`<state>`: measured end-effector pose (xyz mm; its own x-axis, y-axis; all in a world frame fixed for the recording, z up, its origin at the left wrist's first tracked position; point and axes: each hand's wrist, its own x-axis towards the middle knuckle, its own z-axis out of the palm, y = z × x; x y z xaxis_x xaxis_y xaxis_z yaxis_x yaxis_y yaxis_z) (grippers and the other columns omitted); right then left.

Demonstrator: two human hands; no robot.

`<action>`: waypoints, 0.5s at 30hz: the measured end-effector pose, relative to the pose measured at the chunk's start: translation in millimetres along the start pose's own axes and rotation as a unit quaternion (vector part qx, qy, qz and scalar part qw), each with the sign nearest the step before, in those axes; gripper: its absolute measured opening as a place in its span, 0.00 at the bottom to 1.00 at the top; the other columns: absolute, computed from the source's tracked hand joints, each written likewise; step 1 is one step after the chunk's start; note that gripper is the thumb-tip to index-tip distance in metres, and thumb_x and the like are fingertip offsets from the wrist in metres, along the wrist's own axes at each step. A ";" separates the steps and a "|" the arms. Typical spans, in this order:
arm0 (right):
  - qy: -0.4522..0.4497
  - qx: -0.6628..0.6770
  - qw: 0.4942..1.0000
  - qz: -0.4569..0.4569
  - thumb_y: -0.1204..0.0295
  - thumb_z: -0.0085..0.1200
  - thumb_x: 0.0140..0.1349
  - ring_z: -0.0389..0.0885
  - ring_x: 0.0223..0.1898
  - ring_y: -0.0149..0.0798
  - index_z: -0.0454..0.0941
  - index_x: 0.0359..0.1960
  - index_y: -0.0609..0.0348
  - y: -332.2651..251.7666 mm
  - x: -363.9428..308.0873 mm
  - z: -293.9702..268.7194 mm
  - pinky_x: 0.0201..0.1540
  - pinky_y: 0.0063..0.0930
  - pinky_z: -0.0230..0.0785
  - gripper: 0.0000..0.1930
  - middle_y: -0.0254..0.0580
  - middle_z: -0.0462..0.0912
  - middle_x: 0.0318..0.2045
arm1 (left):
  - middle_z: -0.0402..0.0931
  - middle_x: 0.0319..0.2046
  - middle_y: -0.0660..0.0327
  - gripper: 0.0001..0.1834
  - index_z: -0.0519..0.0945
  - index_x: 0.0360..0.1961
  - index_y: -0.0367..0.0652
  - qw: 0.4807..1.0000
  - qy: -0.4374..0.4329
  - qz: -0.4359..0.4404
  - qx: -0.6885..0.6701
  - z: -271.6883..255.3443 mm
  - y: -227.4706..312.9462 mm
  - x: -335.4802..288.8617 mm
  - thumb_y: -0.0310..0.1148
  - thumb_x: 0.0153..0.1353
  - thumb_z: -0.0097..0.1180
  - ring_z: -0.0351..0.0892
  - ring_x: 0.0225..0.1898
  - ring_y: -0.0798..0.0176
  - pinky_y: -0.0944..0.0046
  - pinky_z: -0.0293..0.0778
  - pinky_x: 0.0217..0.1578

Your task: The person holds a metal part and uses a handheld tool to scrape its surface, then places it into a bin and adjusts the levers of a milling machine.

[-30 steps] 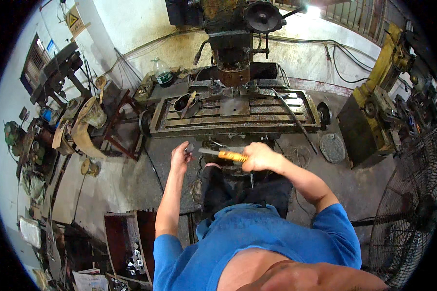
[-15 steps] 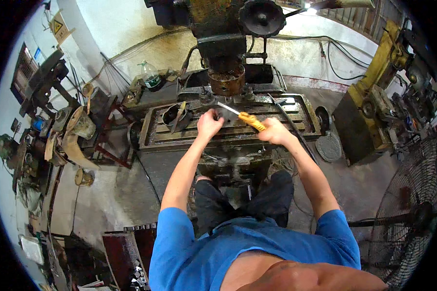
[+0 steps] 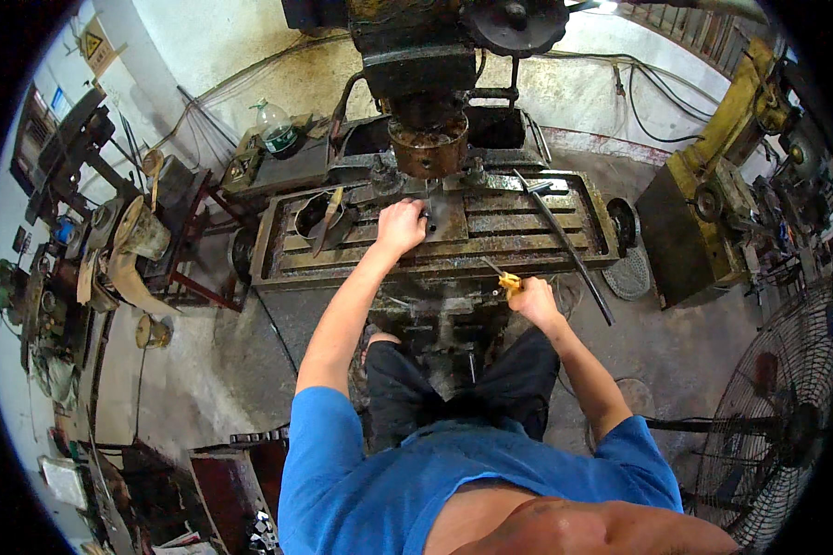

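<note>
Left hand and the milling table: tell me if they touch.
Touching. The head view shows the left hand resting on the milling table, fingers on its slotted top by the flat plate.

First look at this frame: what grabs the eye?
The big rusty milling machine at top centre dominates, its slotted table stretching across the middle. The person's left hand rests on a flat metal block on that table, just under the spindle, while the right hand holds a yellow-handled tool at the table's front edge. A large floor fan fills the lower right, and a cluttered workbench lines the left.
</note>
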<state>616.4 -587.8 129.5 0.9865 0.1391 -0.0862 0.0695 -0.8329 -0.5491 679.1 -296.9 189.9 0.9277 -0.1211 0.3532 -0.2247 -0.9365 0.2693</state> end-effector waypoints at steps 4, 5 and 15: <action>-0.019 0.036 0.999 0.010 0.69 0.50 0.33 0.77 0.33 0.55 0.78 0.29 0.64 -11.3 -18.5 -28.5 0.39 0.39 0.69 0.17 0.59 0.77 0.26 | 0.76 0.32 0.52 0.13 0.78 0.35 0.43 1.000 -0.006 -0.003 -0.008 14.0 1.9 21.4 0.33 0.45 0.54 0.75 0.35 0.49 0.54 0.71 0.36; -0.019 0.042 0.999 0.006 0.70 0.50 0.33 0.77 0.33 0.54 0.78 0.29 0.63 -9.8 -22.5 -32.1 0.39 0.38 0.69 0.17 0.58 0.77 0.27 | 0.76 0.31 0.52 0.13 0.78 0.35 0.43 1.000 -0.005 -0.003 -0.006 18.2 2.2 26.2 0.33 0.45 0.54 0.75 0.34 0.50 0.54 0.71 0.36; 0.243 0.128 0.940 -0.202 0.77 0.48 0.35 0.76 0.31 0.34 0.78 0.33 0.63 -37.4 4.9 -194.1 0.37 0.26 0.68 0.18 0.43 0.79 0.28 | 0.76 0.28 0.50 0.12 0.76 0.29 0.42 0.985 0.031 -0.167 -0.023 24.0 6.2 40.8 0.37 0.45 0.57 0.76 0.32 0.48 0.53 0.72 0.33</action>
<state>647.4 -660.0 310.9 0.8431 0.1032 0.5278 0.4759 -0.6004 -0.6427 722.8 -315.5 184.5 0.9327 0.2134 0.2908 0.0764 -0.9048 0.4189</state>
